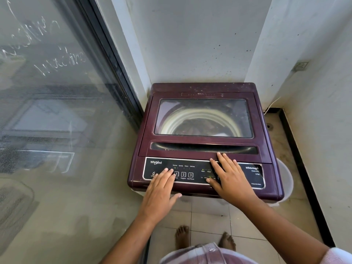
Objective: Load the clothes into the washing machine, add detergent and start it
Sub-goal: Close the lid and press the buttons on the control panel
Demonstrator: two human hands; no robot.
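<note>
A maroon top-loading washing machine (pixel 205 88) stands in a corner with its lid (pixel 202 145) down. Through the lid's window (pixel 203 119) I see the pale drum rim and dark clothes inside. The black control panel (pixel 192 173) runs along the front, with buttons 1, 2 and 3 and small lit indicators. My left hand (pixel 162 189) lies flat on the panel's left part, fingertips beside button 1. My right hand (pixel 228 176) rests flat on the panel's right part, its fingers reaching the lid's front edge. Both hands hold nothing. No detergent is in view.
A dusty sliding glass door (pixel 57 111) with a dark frame fills the left. White walls close in behind and to the right. A white bucket (pixel 285 180) stands behind the machine's right side. My bare feet (pixel 182 237) are on the tiled floor.
</note>
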